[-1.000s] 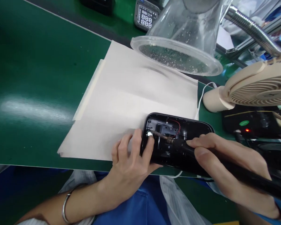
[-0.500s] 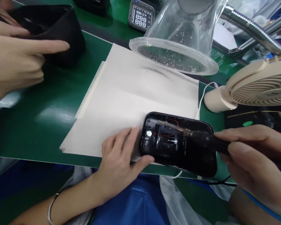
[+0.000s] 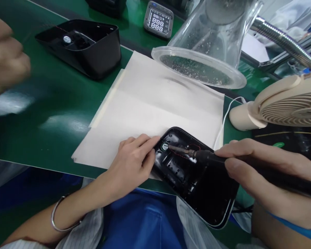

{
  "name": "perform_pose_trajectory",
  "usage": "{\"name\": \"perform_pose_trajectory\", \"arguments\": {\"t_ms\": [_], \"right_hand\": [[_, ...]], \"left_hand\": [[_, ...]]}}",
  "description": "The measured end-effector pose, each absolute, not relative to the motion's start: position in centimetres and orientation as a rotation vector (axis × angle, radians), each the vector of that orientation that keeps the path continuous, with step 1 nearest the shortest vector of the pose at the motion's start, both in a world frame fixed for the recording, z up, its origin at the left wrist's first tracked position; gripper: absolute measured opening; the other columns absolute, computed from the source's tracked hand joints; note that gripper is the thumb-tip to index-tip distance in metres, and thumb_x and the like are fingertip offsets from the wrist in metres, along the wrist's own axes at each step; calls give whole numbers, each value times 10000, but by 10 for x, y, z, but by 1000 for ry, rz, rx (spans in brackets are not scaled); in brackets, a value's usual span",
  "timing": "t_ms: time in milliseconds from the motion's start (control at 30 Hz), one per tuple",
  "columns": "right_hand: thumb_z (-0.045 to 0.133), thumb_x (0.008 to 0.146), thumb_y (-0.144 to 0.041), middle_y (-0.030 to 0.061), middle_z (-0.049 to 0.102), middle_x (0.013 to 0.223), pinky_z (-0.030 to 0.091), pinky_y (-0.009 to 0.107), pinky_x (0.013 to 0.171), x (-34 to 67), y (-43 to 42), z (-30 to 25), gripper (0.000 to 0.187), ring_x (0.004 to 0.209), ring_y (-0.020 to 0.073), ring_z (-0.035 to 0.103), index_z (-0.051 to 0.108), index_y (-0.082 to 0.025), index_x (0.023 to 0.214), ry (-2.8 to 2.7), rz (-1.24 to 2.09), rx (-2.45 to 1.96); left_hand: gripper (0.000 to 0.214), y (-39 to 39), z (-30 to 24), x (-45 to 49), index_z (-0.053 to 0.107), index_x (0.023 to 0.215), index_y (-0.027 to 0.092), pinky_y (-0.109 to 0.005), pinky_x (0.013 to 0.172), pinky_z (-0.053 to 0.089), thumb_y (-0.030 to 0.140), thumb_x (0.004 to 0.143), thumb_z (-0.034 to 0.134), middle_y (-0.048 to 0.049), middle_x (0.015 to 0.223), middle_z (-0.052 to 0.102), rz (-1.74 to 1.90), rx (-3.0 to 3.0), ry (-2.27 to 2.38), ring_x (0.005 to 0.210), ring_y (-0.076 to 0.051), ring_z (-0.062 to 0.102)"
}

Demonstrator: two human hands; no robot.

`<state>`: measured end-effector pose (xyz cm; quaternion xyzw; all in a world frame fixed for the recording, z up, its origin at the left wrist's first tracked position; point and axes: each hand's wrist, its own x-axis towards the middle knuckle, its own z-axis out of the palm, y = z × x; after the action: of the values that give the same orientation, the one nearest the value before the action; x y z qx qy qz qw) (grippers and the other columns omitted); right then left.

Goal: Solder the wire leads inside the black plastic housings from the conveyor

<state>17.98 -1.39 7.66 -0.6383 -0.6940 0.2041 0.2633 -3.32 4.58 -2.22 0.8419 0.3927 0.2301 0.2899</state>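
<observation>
Standing by the bench, I take the white paper sheet on the green mat as my bearing. At the sheet's near right corner lies an open black housing, turned at an angle. Its far end rests on the paper and its near end hangs past the paper toward the person's lap.

The left hand lies on the sheet's near edge. Its fingers are stretched out close together, with the tips pressed against the housing's left end, and the hand is not closed round anything I can see (the thumb is hidden). A metal bracelet sits on that wrist, off the sheet's near side.

The right hand, to the right of the sheet, is closed in a pen grip on a soldering iron. The iron's tip touches, or all but touches, a small round silver part inside the housing, just over the sheet's near edge. A thin red wire loops beside it.

At the sheet's far right edge a clear funnel hood hangs on a flexible metal hose. Right of the sheet is a beige fan. Past the far left corner sits a second black housing, and beyond the far edge a small digital display. Well left of the sheet is another person's blurred hand.
</observation>
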Motion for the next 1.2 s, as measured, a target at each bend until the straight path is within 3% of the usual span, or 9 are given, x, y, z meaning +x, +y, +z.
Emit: {"name": "perform_pose_trajectory", "arguments": {"t_ms": [200, 800, 967, 1200], "right_hand": [[545, 810, -184, -21, 679, 676, 354, 214, 342, 177, -13, 73, 130, 519, 129, 612, 613, -259, 729, -1902, 542, -1714], [553, 782, -186, -12, 668, 660, 334, 221, 359, 180, -12, 66, 127, 565, 134, 617, 637, -241, 704, -1901, 540, -1764], [528, 787, -152, -36, 619, 602, 384, 220, 413, 184, -10, 63, 133, 479, 92, 549, 610, -227, 712, -1938, 608, -1690], [518, 778, -131, -23, 645, 642, 425, 207, 427, 187, -8, 62, 131, 510, 105, 592, 602, -223, 735, -2016, 621, -1639]], "left_hand": [[361, 46, -24, -33, 560, 1181, 184, -275, 663, 398, 112, 881, 373, -11, 884, 631, 651, 2268, 1041, 666, -117, 519], [345, 48, -27, -34, 567, 1180, 143, -251, 614, 389, 107, 897, 372, -15, 840, 624, 724, 2330, 989, 636, -100, 494], [341, 48, -28, -34, 568, 1178, 138, -253, 629, 404, 108, 901, 372, -17, 858, 627, 729, 2330, 988, 643, -96, 499], [356, 48, -28, -36, 560, 1196, 142, -265, 644, 410, 121, 904, 357, -34, 879, 629, 693, 2326, 992, 664, -113, 513]]}}
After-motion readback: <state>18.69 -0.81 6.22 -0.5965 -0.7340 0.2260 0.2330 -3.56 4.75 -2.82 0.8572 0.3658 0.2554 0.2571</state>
